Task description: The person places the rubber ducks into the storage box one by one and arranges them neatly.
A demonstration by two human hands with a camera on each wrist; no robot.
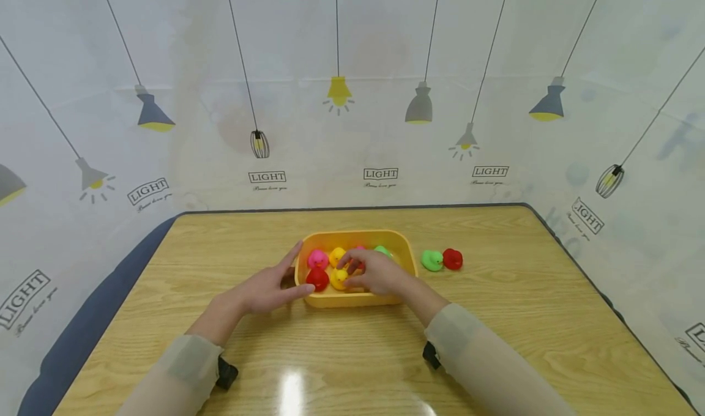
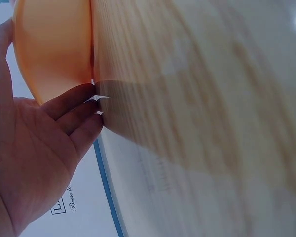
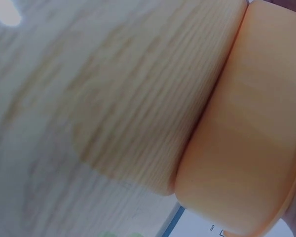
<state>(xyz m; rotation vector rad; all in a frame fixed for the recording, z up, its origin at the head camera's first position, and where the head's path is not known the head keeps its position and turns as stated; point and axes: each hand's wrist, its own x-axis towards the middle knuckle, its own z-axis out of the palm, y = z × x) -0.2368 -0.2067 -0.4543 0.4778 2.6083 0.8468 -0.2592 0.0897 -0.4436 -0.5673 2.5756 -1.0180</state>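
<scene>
A yellow-orange plastic bin [image 1: 352,300] stands on the table with several rubber ducks in it. My left hand [image 1: 275,287] is at the bin's left end, its thumb by the front rim and its other fingers along the outside; the left wrist view shows the fingertips beside the bin wall [image 2: 54,44]. Reaching over the front rim, my right hand [image 1: 377,272] pinches a yellow duck [image 1: 337,279] between thumb and fingers. Beside that duck are a red duck [image 1: 317,279], a pink duck [image 1: 317,259] and another yellow duck [image 1: 336,256]. A green duck [image 1: 382,251] is partly hidden at the back right.
To the bin's right, a green duck [image 1: 432,260] and a dark red duck [image 1: 453,259] sit side by side on the wooden table [image 1: 496,342]. Behind the table's far edge hangs a pale backdrop [image 1: 308,134] printed with lamps.
</scene>
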